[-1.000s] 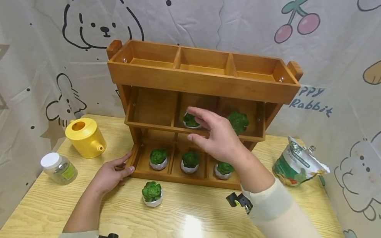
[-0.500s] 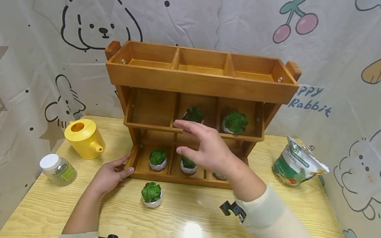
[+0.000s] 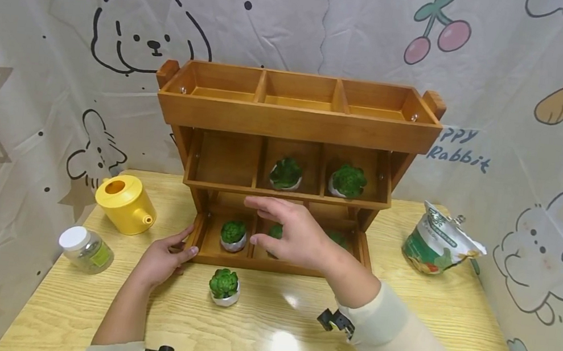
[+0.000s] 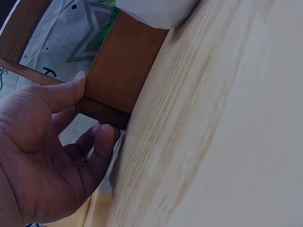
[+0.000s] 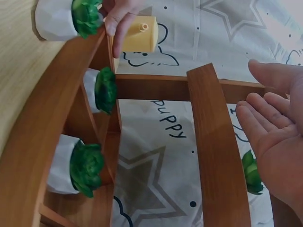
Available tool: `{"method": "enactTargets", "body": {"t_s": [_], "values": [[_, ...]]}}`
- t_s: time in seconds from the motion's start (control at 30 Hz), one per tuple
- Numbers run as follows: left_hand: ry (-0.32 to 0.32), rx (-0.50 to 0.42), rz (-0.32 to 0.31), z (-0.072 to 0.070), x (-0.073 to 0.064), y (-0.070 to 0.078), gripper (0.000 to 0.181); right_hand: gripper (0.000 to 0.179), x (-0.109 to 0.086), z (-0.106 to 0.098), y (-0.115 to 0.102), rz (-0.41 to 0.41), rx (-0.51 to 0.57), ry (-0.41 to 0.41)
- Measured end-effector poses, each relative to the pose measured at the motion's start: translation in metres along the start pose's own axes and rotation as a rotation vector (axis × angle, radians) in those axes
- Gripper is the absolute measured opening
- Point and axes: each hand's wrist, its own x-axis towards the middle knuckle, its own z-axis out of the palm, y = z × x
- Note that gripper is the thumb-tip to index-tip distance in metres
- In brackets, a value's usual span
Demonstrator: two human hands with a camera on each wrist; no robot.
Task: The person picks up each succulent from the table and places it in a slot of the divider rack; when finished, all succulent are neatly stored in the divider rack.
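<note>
A three-tiered wooden shelf (image 3: 297,124) stands on the table. My left hand (image 3: 161,260) pinches its lower left corner, thumb on the front board and fingers behind, as the left wrist view shows. My right hand (image 3: 296,235) hovers in front of the bottom tier with fingers extended and thumb apart, holding nothing. It covers much of two potted succulents there; a third succulent (image 3: 233,234) shows plainly in the left compartment. On the middle tier sit a centre succulent (image 3: 285,174) and a right succulent (image 3: 348,181). One more potted succulent (image 3: 224,287) stands on the table before the shelf.
Left of the shelf are a yellow watering can (image 3: 126,205) and a white-lidded clear jar (image 3: 86,248). A green and white bag (image 3: 439,241), clipped at the top, stands to the right. A printed cloth (image 3: 277,20) hangs behind and along both sides.
My right hand has moved down and to the left, from before the middle tier to before the bottom tier, uncovering the middle-tier succulents. The left hand stays at the shelf corner.
</note>
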Motion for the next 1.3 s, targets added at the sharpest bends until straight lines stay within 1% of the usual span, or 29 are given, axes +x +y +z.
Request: {"method": "enactTargets", "body": {"t_s": [0.1, 0.37, 0.67, 0.87, 1.0, 1.2, 1.3], "values": [[0.0, -0.006, 0.001, 0.0, 0.001, 0.0, 0.068, 0.061, -0.001, 0.005, 0.0, 0.018, 0.0, -0.019], [-0.002, -0.009, 0.005, 0.0, 0.001, 0.0, 0.068, 0.061, -0.005, 0.019, 0.005, 0.003, 0.005, -0.045], [-0.007, -0.026, -0.012, -0.001, 0.001, 0.001, 0.068, 0.064, -0.011, 0.034, 0.01, 0.055, -0.051, -0.12], [-0.009, -0.023, -0.009, -0.001, 0.0, 0.002, 0.069, 0.065, -0.015, 0.047, 0.016, 0.091, -0.073, -0.143], [-0.007, -0.022, -0.004, 0.0, 0.0, 0.002, 0.068, 0.065, -0.02, 0.057, 0.022, 0.11, -0.058, -0.172], [-0.006, -0.01, 0.001, 0.0, 0.0, 0.001, 0.068, 0.066, -0.024, 0.069, 0.028, 0.123, -0.021, -0.183], [-0.006, -0.001, 0.005, 0.0, 0.0, 0.0, 0.068, 0.067, -0.025, 0.073, 0.03, 0.137, -0.009, -0.202]]}}
